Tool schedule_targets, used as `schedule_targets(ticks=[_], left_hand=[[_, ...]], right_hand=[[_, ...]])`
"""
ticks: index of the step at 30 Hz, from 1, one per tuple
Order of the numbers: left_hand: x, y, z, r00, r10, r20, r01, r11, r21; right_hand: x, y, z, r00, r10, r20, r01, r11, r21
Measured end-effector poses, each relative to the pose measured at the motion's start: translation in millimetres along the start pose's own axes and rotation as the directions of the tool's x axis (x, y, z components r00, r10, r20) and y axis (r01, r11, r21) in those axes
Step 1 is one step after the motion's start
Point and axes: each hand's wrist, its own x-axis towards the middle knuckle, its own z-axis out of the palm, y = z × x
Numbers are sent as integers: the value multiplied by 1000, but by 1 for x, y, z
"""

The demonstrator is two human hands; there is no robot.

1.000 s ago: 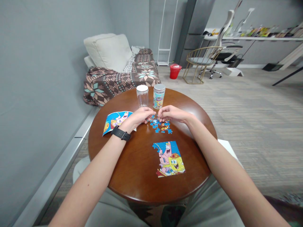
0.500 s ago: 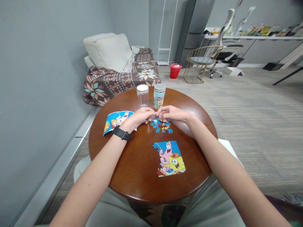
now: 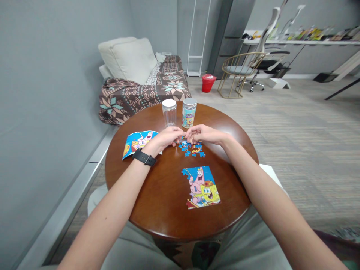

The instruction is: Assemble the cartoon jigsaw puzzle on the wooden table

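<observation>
Your fingers bend inward at both hands: those of your left hand (image 3: 170,135) and right hand (image 3: 205,134) nearly meet over the far half of the surface, by a cluster of loose puzzle pieces (image 3: 196,150). From the head view you cannot tell whether either set pinches a piece, as the fingertips are small and partly hidden.

The loose pieces are mostly blue, a few with yellow and red, and spill toward you from under your right hand. Nearer the table's (image 3: 160,210) front edge, right of its middle, lies your partly joined puzzle (image 3: 203,189): a pink figure and a yellow square one in a red hat on blue. Its right and bottom edges run straight; its left edge is jagged, with knobs jutting out at the top.

By the far edge you have two upright lidded jars side by side. The left, a clear jar (image 3: 170,117) with a white lid, is see-through; the right, a printed jar (image 3: 188,117), has a silvery lid, and its picture hides the inside. Near the left edge rests a curled picture sheet (image 3: 139,142).
</observation>
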Motion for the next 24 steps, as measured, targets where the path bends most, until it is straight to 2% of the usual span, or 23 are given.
schedule_targets(ticks=[15, 17, 19, 21, 22, 24], left_hand=[[3, -4, 1, 998, 27, 50, -27, 1000, 3], [6, -4, 1, 997, 71, 41, -73, 997, 32], [2, 0, -2, 980, 194, 41, -196, 979, 58], [-12, 6, -7, 930, 344, 126, -355, 932, 74], [-23, 10, -11, 896, 383, 224, -410, 908, 84], [-51, 16, -17, 831, 339, 441, -436, 889, 139]], right_hand=[[1, 3, -1, 999, -25, -32, 24, 999, -27], [0, 2, -1, 999, -29, -44, 28, 999, -32], [0, 1, 0, 998, -38, -47, 37, 999, -24], [1, 2, -1, 998, -50, -45, 49, 999, -11], [1, 2, -2, 997, -55, -47, 55, 998, -4], [2, 4, -3, 997, -63, -53, 63, 998, 12]])
